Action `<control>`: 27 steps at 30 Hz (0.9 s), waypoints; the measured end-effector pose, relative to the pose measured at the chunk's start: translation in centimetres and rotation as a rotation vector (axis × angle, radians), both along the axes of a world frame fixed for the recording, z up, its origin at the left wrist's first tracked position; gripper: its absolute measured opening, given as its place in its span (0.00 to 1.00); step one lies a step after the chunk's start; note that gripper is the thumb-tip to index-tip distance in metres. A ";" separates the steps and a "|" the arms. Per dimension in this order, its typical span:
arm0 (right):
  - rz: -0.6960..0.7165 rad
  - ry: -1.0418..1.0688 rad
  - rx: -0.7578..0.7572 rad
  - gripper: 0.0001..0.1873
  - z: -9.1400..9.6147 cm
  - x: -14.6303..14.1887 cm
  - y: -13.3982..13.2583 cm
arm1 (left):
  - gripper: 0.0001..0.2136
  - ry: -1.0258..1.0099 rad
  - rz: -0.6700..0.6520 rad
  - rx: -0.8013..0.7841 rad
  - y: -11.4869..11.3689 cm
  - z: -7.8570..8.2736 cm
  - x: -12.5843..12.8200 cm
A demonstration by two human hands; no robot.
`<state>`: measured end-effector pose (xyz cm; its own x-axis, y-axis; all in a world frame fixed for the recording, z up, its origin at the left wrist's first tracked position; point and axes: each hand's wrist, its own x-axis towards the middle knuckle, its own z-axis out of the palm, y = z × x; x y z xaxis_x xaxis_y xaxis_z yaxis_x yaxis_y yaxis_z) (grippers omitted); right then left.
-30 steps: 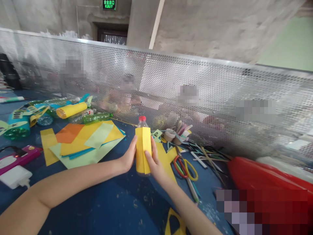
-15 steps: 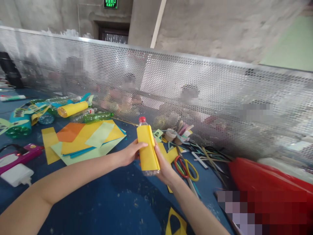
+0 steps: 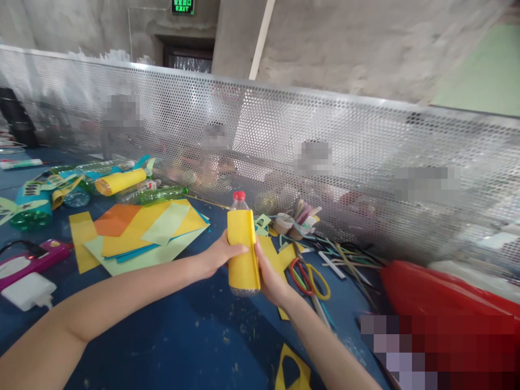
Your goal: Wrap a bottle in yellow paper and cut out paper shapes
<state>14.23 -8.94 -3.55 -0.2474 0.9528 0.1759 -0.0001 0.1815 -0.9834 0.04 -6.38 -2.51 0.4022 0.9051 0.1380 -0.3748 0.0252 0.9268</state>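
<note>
Between my hands is a clear plastic bottle (image 3: 239, 199) with a red cap, held nearly upright above the blue table. Yellow paper (image 3: 240, 265) wraps around its body, and a loose edge shows along the right side. My left hand (image 3: 219, 253) grips the left side, its thumb lying across the front of the paper. On the right side, my right hand (image 3: 271, 273) is closed against the bottle, with its fingers partly hidden behind. Just right of that hand lie scissors (image 3: 311, 277) with red and yellow handles, beside yellow paper scraps (image 3: 268, 254).
Coloured paper sheets (image 3: 162, 227) lie at left, with decorated bottles (image 3: 122, 180) behind them. A pink power strip (image 3: 40, 260) with a white charger (image 3: 29, 290) sits at far left. Perforated metal screen (image 3: 252, 135) runs along the back. A red plastic bag (image 3: 442, 292) lies right.
The bottle has turned slightly in my hands and stands more upright, its base shifted a little left. The paper's loose edge has moved with it. Both hands keep their grip.
</note>
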 end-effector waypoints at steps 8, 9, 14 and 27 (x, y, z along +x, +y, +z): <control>-0.002 0.003 0.041 0.28 -0.3 0.2 0.2 | 0.27 -0.030 -0.010 0.062 -0.5 0.6 0.3; 0.010 -0.009 0.030 0.29 -0.3 0.1 0.2 | 0.26 -0.033 -0.013 0.064 -0.4 0.5 0.2; -0.078 -0.045 0.112 0.32 -0.2 -0.5 0.1 | 0.23 -0.074 -0.006 0.079 -0.4 0.2 0.2; -0.074 -0.168 0.173 0.33 -0.9 0.0 0.4 | 0.25 -0.078 0.035 0.029 -1.0 0.8 0.3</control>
